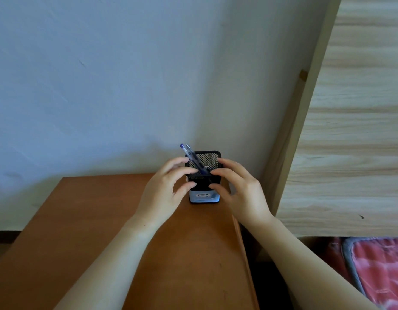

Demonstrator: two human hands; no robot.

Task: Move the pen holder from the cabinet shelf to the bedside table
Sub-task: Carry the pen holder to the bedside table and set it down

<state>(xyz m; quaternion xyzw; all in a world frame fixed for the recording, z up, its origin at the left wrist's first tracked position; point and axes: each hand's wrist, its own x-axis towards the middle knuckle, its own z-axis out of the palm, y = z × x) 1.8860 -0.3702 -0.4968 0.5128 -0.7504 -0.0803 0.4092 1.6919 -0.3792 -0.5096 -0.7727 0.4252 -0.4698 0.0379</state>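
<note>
Both bare forearms were seen reaching in from the lower edge of the frame and converging just below the centre. The left hand [165, 186] was held palm inward at the left side of the pen holder [203, 175], its fingers curled and loosely spread; the upper fingertips were laid against the holder's rim at its left corner and the thumb was brought to the left edge of the front face. The right hand [237, 186] was mirrored on the other side, fingers likewise curled and spread, with the forefinger tip at the front rim and the thumb at the right edge of the front face. Whether the holder was firmly squeezed or only lightly touched could not be told.

The pen holder, a square black mesh cup with a pale label on its lower front, was stood upright on the bedside table [117, 231], near the table's far right corner. A blue pen [192, 158] was leaned inside it, its cap end tilted toward the upper left and raised above the rim.

The bedside table's top was seen as an orange-brown wooden surface filling the lower left and middle of the frame. A pale bluish-white wall [126, 74] was spread across the upper left and centre. A light-grained wooden panel [350, 130] was stood along the right side, slanting in the wide-angle view, and a red quilted cover [381, 265] with a grey border was visible at the lower right corner
</note>
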